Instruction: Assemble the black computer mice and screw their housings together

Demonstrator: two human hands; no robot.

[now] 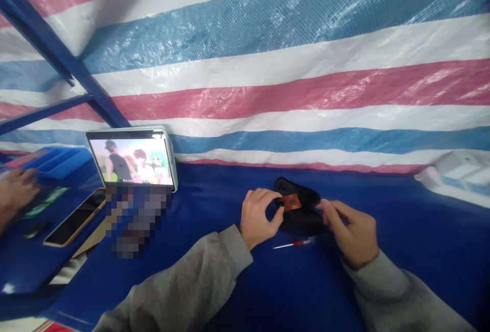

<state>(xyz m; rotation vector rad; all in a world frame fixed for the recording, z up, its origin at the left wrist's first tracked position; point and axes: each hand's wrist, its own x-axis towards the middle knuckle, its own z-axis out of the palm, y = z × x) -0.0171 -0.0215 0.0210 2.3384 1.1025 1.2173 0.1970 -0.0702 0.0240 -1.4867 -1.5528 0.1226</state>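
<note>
The orange board [293, 202] is pinched at its dark end between the thumb and forefinger of the left hand [261, 217], over a black object [302, 221] on the blue table [424, 240]. The fingers of the right hand [355, 232] are curled at the black object's right end, but whether anything is gripped cannot be told. A screwdriver [296, 243] is laid just beside the black object, on its near side.
</note>
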